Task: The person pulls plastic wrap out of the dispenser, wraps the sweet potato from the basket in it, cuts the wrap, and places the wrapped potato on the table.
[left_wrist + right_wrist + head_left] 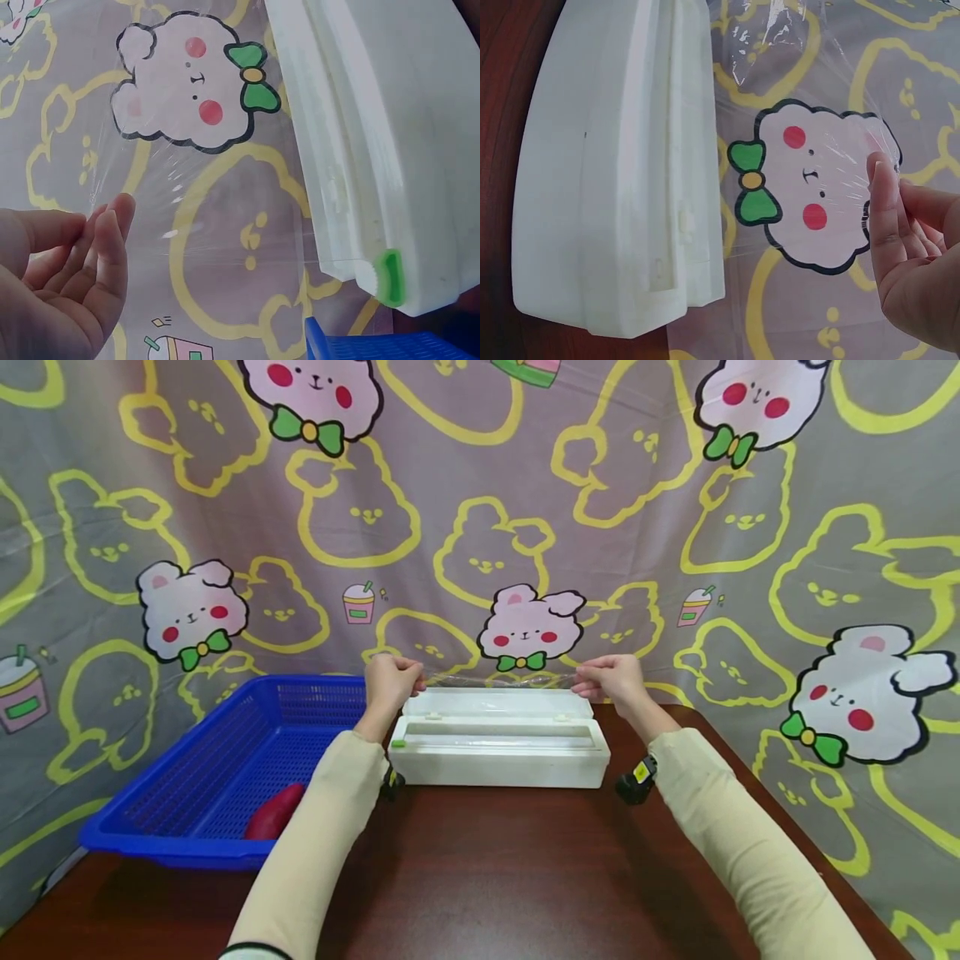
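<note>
Now both hands (392, 681) on film (498, 679).

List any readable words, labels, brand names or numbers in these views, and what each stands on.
None can be read.
White dispenser box: no print visible, only a green tab.
Cartoon backdrop cloth: pictures of bears and drink cups, no letters.
Yellow tag on the right wrist device: too small to read.
Blue basket: no label.

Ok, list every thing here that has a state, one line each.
Dispenser box: lid open, standing on the table.
Cling film: pulled out, stretched between both hands.
Left hand: pinching the film's edge.
Right hand: pinching the film's edge.
Blue basket: upright, holding a red thing.
</note>
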Action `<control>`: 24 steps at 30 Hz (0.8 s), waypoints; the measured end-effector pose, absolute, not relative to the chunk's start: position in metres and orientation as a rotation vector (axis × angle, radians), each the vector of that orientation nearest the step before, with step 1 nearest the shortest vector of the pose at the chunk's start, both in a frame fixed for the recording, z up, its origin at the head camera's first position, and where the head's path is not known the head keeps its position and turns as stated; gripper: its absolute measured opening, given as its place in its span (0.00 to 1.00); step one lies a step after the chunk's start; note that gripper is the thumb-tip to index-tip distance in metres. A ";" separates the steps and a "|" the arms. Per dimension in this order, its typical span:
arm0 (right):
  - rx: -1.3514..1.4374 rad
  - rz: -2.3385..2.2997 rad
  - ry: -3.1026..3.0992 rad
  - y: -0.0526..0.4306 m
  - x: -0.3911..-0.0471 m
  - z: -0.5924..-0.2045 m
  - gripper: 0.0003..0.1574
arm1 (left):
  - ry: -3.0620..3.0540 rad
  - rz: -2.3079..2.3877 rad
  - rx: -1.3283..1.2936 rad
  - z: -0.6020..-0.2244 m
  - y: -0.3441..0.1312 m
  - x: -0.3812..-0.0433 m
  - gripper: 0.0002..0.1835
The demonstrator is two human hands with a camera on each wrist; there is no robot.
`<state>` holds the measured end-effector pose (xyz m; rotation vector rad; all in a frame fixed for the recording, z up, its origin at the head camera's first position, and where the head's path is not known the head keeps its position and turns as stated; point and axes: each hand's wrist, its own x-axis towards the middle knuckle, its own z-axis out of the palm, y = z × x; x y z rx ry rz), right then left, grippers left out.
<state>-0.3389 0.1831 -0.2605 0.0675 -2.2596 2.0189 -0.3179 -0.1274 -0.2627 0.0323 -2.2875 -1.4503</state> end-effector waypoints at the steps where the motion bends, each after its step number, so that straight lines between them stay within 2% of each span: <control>1: 0.073 2.010 -2.263 0.183 -0.339 -0.260 0.18 | -2.284 -1.451 0.029 -0.262 -0.127 -0.318 0.10; 10: 0.087 1.950 -2.265 0.179 -0.338 -0.251 0.17 | -2.263 -1.505 0.014 -0.253 -0.126 -0.317 0.11; 24: 0.092 1.933 -2.262 0.180 -0.339 -0.239 0.20 | -2.267 -1.488 0.019 -0.241 -0.122 -0.317 0.11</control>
